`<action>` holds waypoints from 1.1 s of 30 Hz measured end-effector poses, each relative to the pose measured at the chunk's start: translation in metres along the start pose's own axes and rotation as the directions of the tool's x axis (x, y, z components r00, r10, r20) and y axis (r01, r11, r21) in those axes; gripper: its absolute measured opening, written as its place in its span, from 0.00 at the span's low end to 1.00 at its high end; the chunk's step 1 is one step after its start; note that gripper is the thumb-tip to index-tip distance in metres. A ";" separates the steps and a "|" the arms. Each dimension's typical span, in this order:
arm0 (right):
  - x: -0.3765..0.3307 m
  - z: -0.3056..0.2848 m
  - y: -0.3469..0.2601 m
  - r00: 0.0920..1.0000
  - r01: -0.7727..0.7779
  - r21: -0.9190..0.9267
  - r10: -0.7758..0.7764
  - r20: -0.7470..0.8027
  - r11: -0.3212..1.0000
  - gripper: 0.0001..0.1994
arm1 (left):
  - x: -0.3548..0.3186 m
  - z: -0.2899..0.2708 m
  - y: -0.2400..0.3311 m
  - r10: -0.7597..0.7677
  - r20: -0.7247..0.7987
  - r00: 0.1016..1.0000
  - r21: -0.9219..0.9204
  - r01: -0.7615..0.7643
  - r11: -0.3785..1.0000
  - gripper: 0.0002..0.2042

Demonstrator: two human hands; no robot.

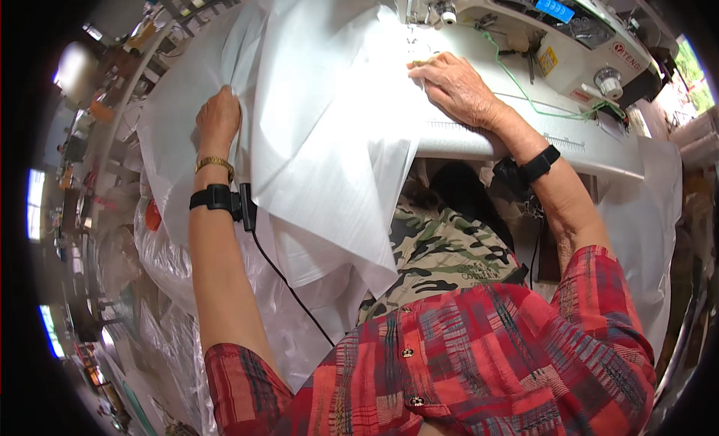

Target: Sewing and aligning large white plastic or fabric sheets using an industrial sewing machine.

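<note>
A large sheet of white fabric (322,159) drapes over the sewing machine's bed and hangs down over my lap. On its left part, my left hand (219,120) is closed, gripping a gathered fold. My right hand (455,84) rests at the fabric's right edge on the machine bed, just right of the needle area. Its fingers are bent together, fingertips pressed on the cloth edge; what lies under them is partly hidden. The white sewing machine (577,54) stands at the upper right, its presser foot area washed out by bright light.
A lit blue display (554,7) sits on the machine head, above a round handwheel-like knob (608,82). Green thread (517,80) runs loosely across the bed. A black cable (288,275) hangs from my left wrist band. Clear plastic sheeting (168,316) lies at the left.
</note>
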State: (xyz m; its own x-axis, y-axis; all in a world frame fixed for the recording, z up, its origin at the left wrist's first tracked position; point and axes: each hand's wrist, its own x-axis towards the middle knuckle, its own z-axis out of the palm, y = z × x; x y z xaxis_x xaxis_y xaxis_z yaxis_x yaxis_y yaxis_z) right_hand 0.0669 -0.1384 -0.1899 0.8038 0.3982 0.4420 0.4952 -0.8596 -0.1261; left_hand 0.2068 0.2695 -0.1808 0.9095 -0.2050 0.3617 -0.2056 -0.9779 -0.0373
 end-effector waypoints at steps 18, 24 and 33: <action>-0.014 0.000 -0.007 0.966 -0.082 0.277 0.145 -0.213 0.957 0.10 | -0.265 -0.106 -0.087 -0.215 0.498 0.840 0.261 0.092 0.961 0.09; -0.093 -0.021 -0.099 0.964 -0.111 0.481 0.212 -0.162 0.870 0.11 | -0.217 -0.210 0.086 0.212 -0.165 0.963 -0.254 -0.249 0.935 0.13; -0.108 0.104 -0.159 0.859 -0.502 0.701 0.200 0.470 0.506 0.23 | -0.281 -0.088 0.189 0.579 0.261 0.772 -0.679 -0.280 0.679 0.14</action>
State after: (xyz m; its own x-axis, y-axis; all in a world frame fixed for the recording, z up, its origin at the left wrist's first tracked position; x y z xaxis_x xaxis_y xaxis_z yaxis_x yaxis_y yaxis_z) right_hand -0.0645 -0.0115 -0.3096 0.9450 0.3210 -0.0631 0.0787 -0.4103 -0.9086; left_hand -0.1196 0.1455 -0.2075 0.6778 -0.7351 0.0146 -0.6392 -0.5793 0.5058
